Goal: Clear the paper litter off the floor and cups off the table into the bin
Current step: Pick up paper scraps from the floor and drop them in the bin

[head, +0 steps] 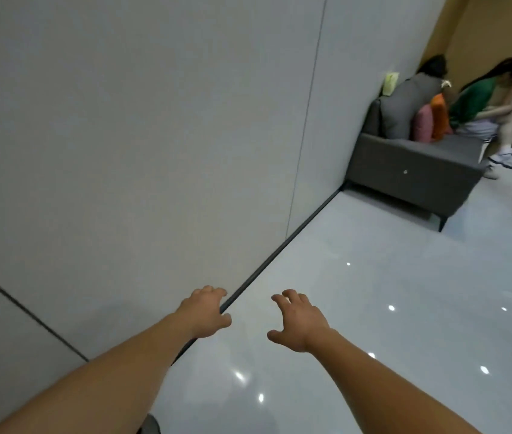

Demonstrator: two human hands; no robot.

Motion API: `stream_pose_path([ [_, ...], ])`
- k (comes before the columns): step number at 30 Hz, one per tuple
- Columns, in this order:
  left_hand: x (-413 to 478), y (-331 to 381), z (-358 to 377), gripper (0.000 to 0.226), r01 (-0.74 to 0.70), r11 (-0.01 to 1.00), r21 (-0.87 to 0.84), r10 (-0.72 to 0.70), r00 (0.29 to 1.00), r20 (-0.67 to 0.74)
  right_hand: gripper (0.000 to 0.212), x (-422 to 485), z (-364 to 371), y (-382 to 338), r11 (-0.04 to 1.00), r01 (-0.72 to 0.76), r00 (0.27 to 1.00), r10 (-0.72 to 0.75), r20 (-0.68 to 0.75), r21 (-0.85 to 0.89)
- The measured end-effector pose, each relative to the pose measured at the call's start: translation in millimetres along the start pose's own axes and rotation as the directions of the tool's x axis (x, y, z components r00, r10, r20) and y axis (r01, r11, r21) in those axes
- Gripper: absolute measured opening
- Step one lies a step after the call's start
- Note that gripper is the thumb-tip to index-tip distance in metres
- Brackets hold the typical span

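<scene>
Wall (123, 136) at left; beside it my left hand (206, 311), fingers loosely curled, holds nothing; my right hand (298, 322), fingers spread, holds nothing above the floor (389, 277). Paper litter, cups, bin: none in view, so I cannot judge progress.

**A waiting lounge in an office-like building**

Large plain grey wall panels (123, 120) with thin seams meet a glossy pale floor (373, 308) that mirrors small ceiling lights (a commercial finish rather than a homely one). In the corner stands a dark grey sofa (405, 173) with a pink cushion (422, 126) and an orange cushion (439, 115), where a person in a green top (473, 101) sits. A tan wall (467, 23) rises behind.
</scene>
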State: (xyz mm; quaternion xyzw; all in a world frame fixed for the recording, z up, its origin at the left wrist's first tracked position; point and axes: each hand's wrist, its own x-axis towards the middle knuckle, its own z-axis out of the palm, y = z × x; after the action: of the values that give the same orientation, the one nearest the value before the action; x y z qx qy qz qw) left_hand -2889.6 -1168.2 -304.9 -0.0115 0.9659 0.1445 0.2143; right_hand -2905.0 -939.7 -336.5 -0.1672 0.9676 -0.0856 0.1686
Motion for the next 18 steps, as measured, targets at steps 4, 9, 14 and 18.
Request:
stream_pose_path([
  [4,45.5,117.9,4.8,0.068,-0.148,0.988,0.044,0.148,0.989,-0.006,0.082,-29.2,-27.7,111.5,0.989,-0.149,0.989,0.150,-0.021,0.017],
  [9,82.9,241.2,17.8,0.067,-0.298,0.953,0.060,0.297,0.954,0.034,0.081,-69.5,-52.8,223.2,0.949,-0.311,0.949,0.313,-0.033,0.044],
  [14,126.2,337.3,23.2,0.066,-0.400,0.913,0.084,0.394,0.916,0.082,0.081,-87.4,-73.5,306.9,0.895,-0.436,0.896,0.441,-0.044,0.097],
  [18,170.9,401.2,29.2,0.065,-0.473,0.874,0.110,0.459,0.879,0.134,0.081,-84.4,-81.0,363.9,0.848,-0.511,0.854,0.520,-0.032,0.143],
])
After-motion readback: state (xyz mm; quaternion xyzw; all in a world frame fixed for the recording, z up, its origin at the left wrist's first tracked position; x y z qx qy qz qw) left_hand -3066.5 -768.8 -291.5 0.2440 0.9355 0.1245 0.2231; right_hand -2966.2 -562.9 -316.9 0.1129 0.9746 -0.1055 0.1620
